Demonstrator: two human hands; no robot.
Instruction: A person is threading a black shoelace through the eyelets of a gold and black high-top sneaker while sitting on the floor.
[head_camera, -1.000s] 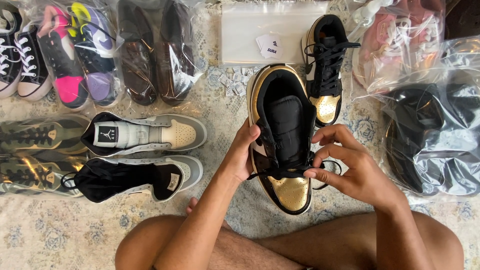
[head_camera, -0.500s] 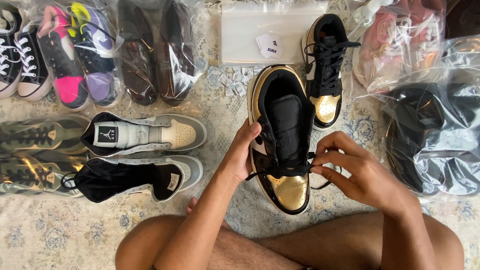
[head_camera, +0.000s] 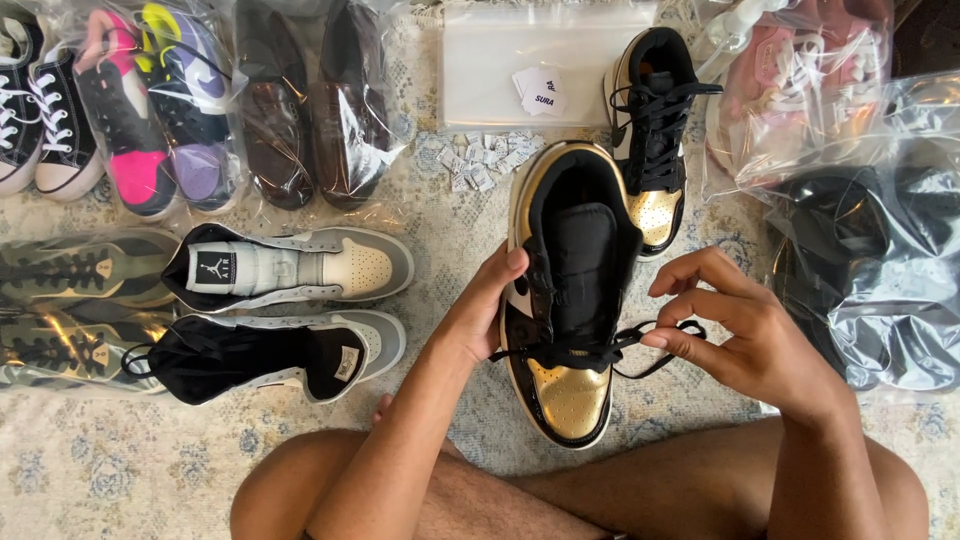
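Gold and black patent, the high-top sneaker (head_camera: 570, 300) is resting on the patterned rug (head_camera: 120, 470) just in front of our crossed legs. Our left hand (head_camera: 485, 310) is curling around its left side, thumb pressed against the collar. Our right hand (head_camera: 745, 325) is pinching the soft black lace (head_camera: 650, 340) just right of the shoe between thumb and forefinger. It looks light, stiff-walled, probably slick; gripping the collar seems safest.

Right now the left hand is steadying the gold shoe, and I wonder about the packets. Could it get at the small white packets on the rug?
Probably yes. The packets lie in the open just beyond the left hand, nothing between, though it must first let go of the gold shoe.
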